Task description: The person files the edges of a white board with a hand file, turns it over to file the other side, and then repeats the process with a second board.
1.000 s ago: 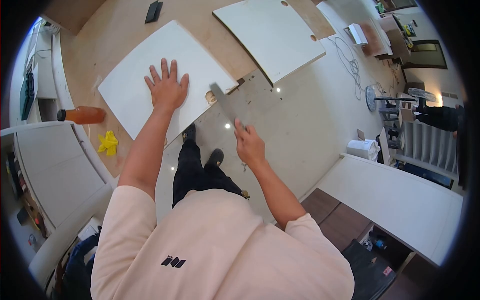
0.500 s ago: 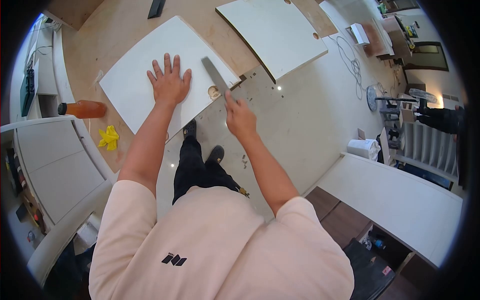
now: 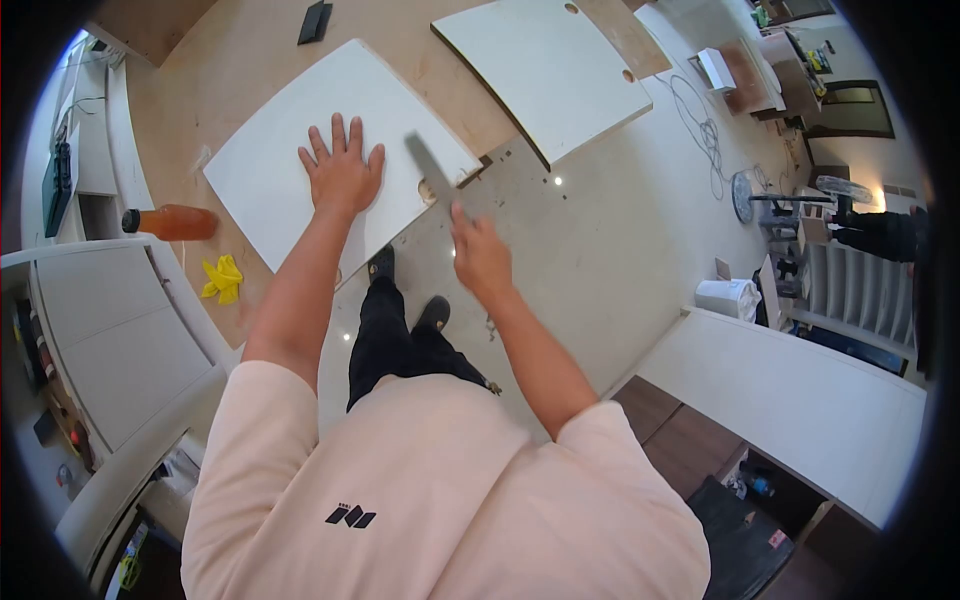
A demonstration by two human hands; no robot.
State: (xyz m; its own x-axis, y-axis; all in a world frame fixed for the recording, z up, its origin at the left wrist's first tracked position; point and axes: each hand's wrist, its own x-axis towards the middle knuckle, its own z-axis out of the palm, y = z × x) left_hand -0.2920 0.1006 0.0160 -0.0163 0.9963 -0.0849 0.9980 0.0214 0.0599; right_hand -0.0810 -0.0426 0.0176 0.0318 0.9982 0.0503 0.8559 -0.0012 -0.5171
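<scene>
A white panel (image 3: 275, 160) lies on the wooden worktable, its near right corner over the table's edge. My left hand (image 3: 343, 178) rests flat on it with fingers spread. My right hand (image 3: 482, 255) is closed around the end of a long grey flat file (image 3: 430, 165), blurred by motion. The file's blade lies across the panel's right edge, beside a round cut-out (image 3: 426, 191) near the corner. Whether the blade touches the edge cannot be made out.
A second white panel (image 3: 545, 75) lies farther right on the table. At left are an orange bottle (image 3: 178, 223) and a crumpled yellow cloth (image 3: 223, 279). A dark flat piece (image 3: 314, 22) lies at the back. Small scraps dot the floor (image 3: 590, 240); a cable (image 3: 705, 140) lies beyond.
The file and my right hand have shifted slightly toward me. My left hand still presses on the panel. The whole view has moved a little.
</scene>
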